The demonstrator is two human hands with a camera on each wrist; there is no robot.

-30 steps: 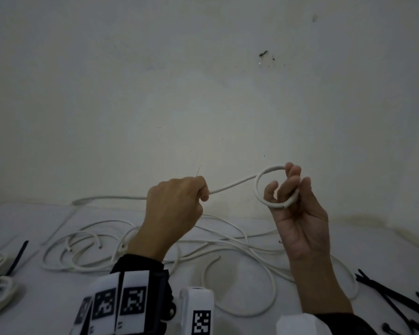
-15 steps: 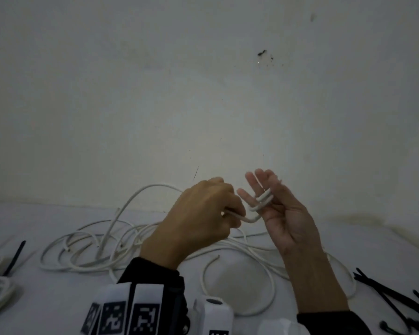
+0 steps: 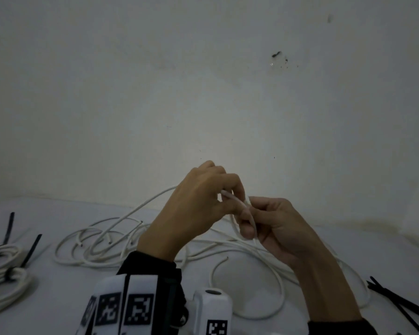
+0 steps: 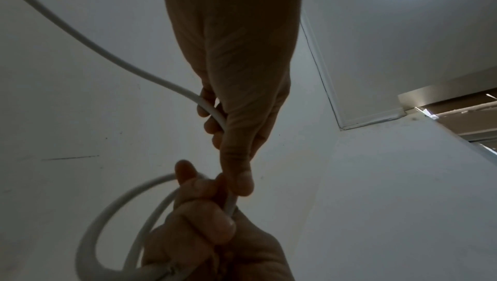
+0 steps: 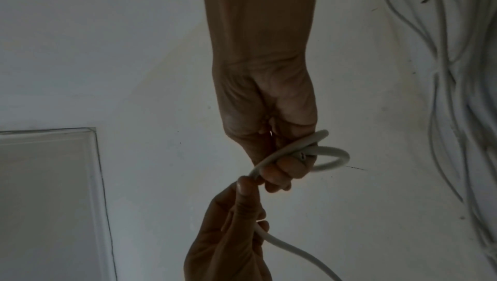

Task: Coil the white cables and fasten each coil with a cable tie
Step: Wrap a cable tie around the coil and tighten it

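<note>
Right now your two hands meet in mid-air above the tabletop (image 3: pixel 348 250), and both are closed on the same white cable (image 4: pixel 112 58). Your right hand (image 3: pixel 279 228) pinches a small coil (image 5: pixel 326 159) of a couple of turns, with the cut end tucked against its fingers. Your left hand (image 3: pixel 198 204) holds the running length just beside it, thumb pressed to the strand, feeding the next turn across.

The coil is tiny and the cable looks stiff, so it probably wants to spring open; if your right grip relaxes while you lay the next loop, the turns may pop apart. The free length trails down into the tangle of loose cables (image 3: pixel 102 247) lying on the tabletop, and a hard pull could drag a neighbouring cable up with it or snag a kink. Watch too that the loops do not twist into a figure-eight as you feed.

Finished, tied coils (image 3: pixel 3 269) sit at your far left, and the spare black cable ties (image 3: pixel 402 303) lie at your far right, so reaching for one will leave a single hand keeping the coil together.
</note>
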